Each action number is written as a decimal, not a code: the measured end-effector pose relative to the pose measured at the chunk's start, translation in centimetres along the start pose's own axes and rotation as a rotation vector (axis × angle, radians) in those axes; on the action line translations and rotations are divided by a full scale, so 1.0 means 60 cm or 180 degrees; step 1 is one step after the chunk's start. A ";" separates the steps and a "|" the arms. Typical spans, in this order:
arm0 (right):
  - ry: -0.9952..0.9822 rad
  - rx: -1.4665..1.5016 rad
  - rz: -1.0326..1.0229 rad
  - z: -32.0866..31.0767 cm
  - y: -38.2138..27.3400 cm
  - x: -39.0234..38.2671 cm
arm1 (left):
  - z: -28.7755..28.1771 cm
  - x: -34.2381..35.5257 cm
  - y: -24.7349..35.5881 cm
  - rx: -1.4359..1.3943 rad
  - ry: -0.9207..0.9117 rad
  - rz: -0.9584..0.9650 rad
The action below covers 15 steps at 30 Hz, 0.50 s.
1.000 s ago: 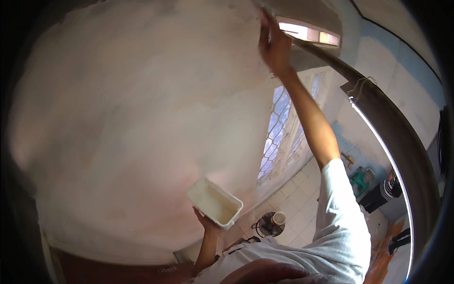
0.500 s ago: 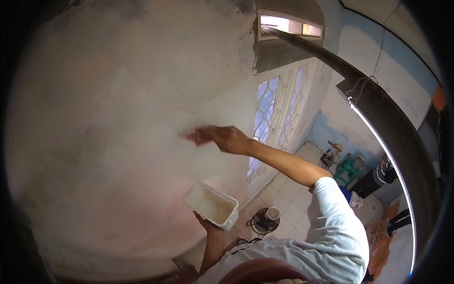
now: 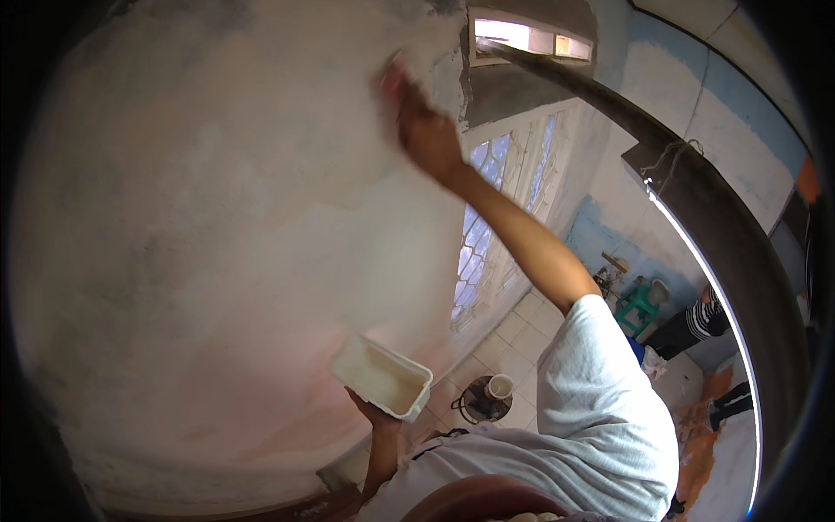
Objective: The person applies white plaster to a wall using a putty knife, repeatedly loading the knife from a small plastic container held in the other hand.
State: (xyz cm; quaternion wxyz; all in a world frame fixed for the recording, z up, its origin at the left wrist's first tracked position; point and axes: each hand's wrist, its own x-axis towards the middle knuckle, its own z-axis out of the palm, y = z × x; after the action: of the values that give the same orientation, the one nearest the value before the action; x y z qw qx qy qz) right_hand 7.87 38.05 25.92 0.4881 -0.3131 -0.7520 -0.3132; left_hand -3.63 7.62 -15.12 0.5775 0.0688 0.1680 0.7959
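Observation:
My right hand [image 3: 428, 132] is raised high against the pale plastered wall [image 3: 217, 226], close to the wall's upper corner beside the window. It presses a small pinkish pad [image 3: 391, 83] to the surface; the pad is blurred and its shape is unclear. My left hand [image 3: 372, 412] is low and holds a white rectangular tub [image 3: 383, 379] from underneath. The tub is open at the top, tilted a little, and has pale contents inside.
A window with a white grille [image 3: 489, 252] stands right of the wall. Below are a tiled floor [image 3: 531, 322], a small can on a dark ring [image 3: 497, 388] and a green stool [image 3: 640, 301]. A dark beam [image 3: 704, 209] curves overhead. Another person in striped clothes [image 3: 701, 318] is at the right.
My right hand dropped from the top of the wall to its middle, then swept back up to the upper corner. The left hand kept the tub in the same place.

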 end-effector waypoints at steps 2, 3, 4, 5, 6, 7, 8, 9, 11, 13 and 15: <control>0.0227 0.0672 -0.0458 -0.024 -0.061 -0.087 | -0.002 0.004 0.002 -0.0027 -0.0066 -0.0105; -0.0145 0.1302 -0.0426 -0.049 -0.080 -0.113 | -0.003 0.005 0.007 -0.0060 -0.0138 -0.0176; -0.0137 0.1275 -0.0414 -0.064 -0.065 -0.107 | 0.004 0.008 0.006 -0.0051 -0.0157 -0.0197; 0.0378 0.1194 -0.0465 -0.070 -0.047 -0.093 | 0.010 0.010 0.006 -0.0006 -0.0141 -0.0169; 0.0879 0.1097 -0.0529 -0.077 -0.024 -0.074 | 0.018 0.011 0.002 0.0022 -0.0128 -0.0150; 0.1004 0.0954 -0.0133 -0.080 0.004 -0.042 | 0.022 0.010 0.002 0.0017 -0.0119 -0.0169; 0.1124 0.0798 0.0266 -0.086 0.037 0.000 | 0.026 0.008 0.001 0.0017 -0.0141 -0.0228; 0.0754 0.0683 0.0771 -0.091 0.057 0.046 | 0.023 0.006 0.003 0.0021 -0.0116 -0.0223; 0.0359 0.0486 0.1256 -0.086 0.086 0.081 | 0.018 0.005 -0.008 0.0087 -0.0170 -0.0218; -0.0004 -0.0542 0.0682 -0.026 0.070 0.072 | 0.014 0.006 -0.012 0.0188 -0.0212 -0.0185; -0.0044 -0.0182 0.0250 -0.006 -0.024 0.018 | 0.006 0.002 -0.002 0.0083 -0.0038 -0.0074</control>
State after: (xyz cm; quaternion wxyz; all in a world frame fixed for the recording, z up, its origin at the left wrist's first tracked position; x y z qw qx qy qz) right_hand 6.58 37.07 26.77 0.4856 -0.3585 -0.7333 -0.3130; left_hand -3.48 7.84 -14.85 0.5868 0.0791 0.1758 0.7865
